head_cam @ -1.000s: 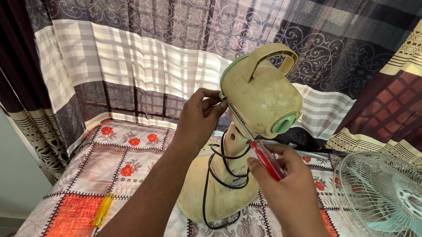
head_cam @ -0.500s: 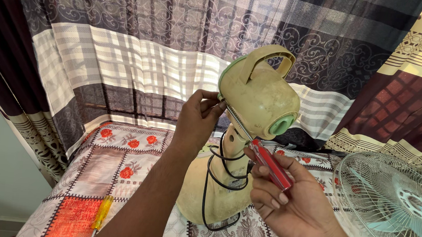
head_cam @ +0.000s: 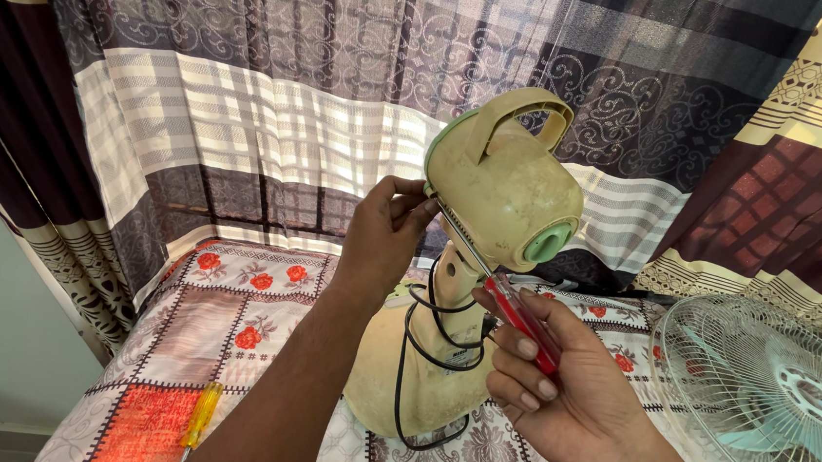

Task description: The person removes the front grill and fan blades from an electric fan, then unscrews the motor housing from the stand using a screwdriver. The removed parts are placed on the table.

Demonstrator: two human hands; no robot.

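Observation:
A yellowed table fan body (head_cam: 503,184) with a carry handle and a green rear knob stands on its rounded base (head_cam: 425,369), a black cord looped around the neck. My left hand (head_cam: 386,234) grips the front edge of the motor housing. My right hand (head_cam: 555,389) holds a red-handled screwdriver (head_cam: 519,318), palm turned up, with the metal shaft angled up to the housing's lower front edge, close to my left fingers.
The fan stands on a patchwork floral cloth (head_cam: 248,316). A yellow-handled screwdriver (head_cam: 199,416) lies at the lower left. A white wire fan guard (head_cam: 769,396) with a pale blade hub rests at the right. Patterned curtains (head_cam: 274,103) hang behind.
My right hand has rolled from back-up to palm-up around the red screwdriver handle and dropped slightly. The shaft stays at the housing edge. My left hand keeps its hold.

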